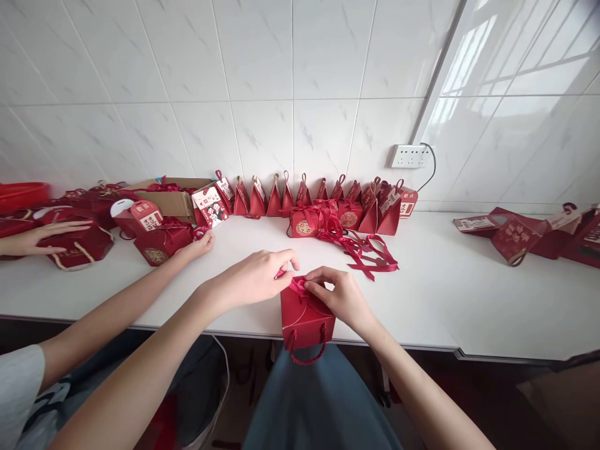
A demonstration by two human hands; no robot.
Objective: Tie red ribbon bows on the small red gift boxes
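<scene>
A small red gift box (304,322) with a cord handle stands at the near edge of the white table (445,294). A red ribbon (297,285) lies on top of it. My left hand (255,278) pinches the ribbon from the left, fingers closed. My right hand (337,294) pinches the same ribbon from the right and rests on the box top.
A row of red pyramid boxes (281,200) lines the wall, with loose red ribbons (365,253) in front. A co-worker's hands (199,245) on the left touch other red boxes (162,240). More flat red boxes (520,234) lie far right. A socket (409,155) is on the wall.
</scene>
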